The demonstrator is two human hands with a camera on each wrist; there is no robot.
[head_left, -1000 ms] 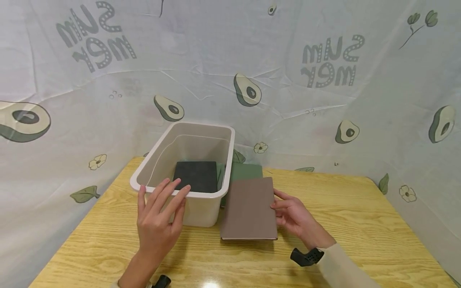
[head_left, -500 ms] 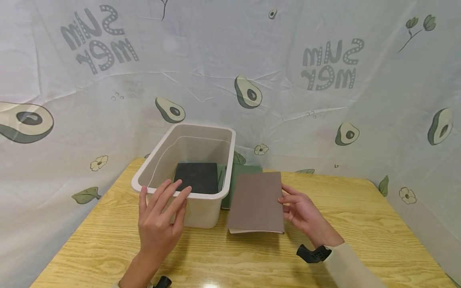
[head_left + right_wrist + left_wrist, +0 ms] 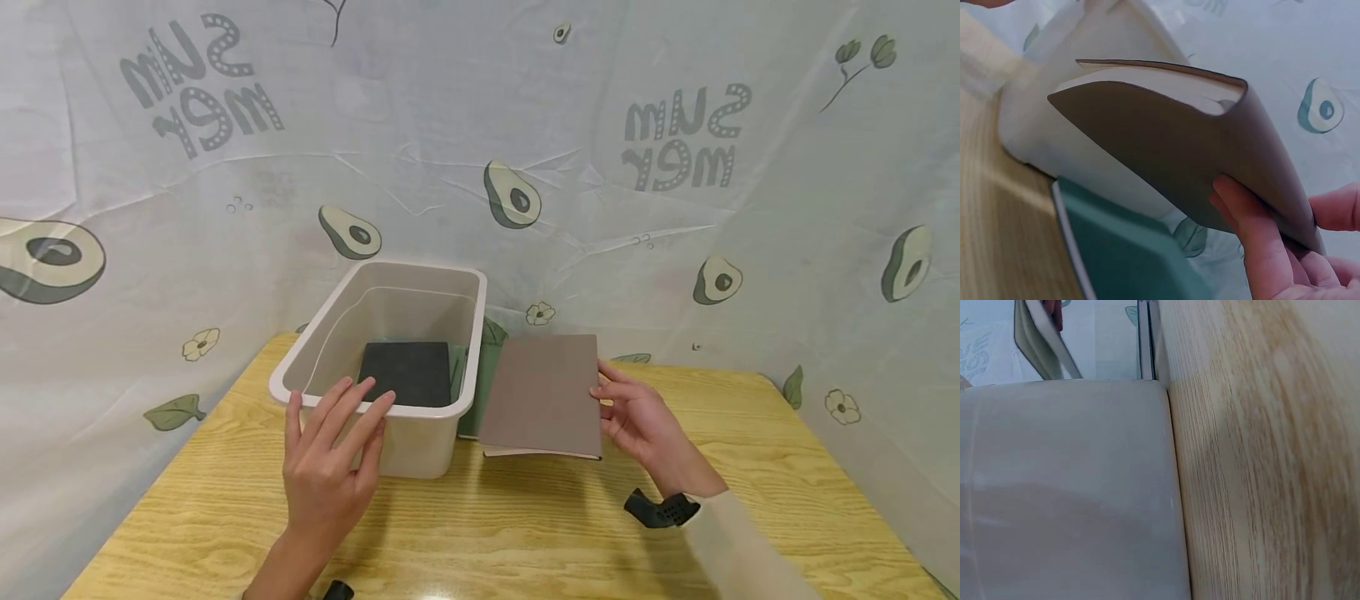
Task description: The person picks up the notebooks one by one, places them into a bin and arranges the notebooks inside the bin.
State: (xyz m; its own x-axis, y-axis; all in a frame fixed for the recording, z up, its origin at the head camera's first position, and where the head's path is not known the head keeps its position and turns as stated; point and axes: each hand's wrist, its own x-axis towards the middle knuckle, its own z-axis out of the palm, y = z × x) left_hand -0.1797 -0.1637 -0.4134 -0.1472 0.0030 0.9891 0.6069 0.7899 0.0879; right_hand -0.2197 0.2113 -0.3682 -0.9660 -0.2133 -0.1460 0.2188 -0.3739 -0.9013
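Note:
In my right hand (image 3: 637, 417) I hold a brown book (image 3: 543, 396) by its right edge, thumb on one face and fingers under the other. The right wrist view shows the brown book (image 3: 1166, 137) raised and tilted, its pages slightly parted. Below it a green book (image 3: 1129, 244) lies on the table against the tub. My left hand (image 3: 330, 467) rests with spread, fairly straight fingers at the near rim of a white plastic tub (image 3: 416, 446). Inside the tub lie a black book (image 3: 407, 373) and something green (image 3: 457, 367) beside it, mostly covered.
The wooden table (image 3: 712, 467) carries everything. A pale cloth (image 3: 420, 100) printed with avocados and lettering hangs behind and at both sides, close to the tub's far end. The tub wall (image 3: 1072, 487) fills much of the left wrist view.
My right hand has lifted the brown book off the green one and moved it up, away from me and slightly right. The left hand and the tub have stayed in place.

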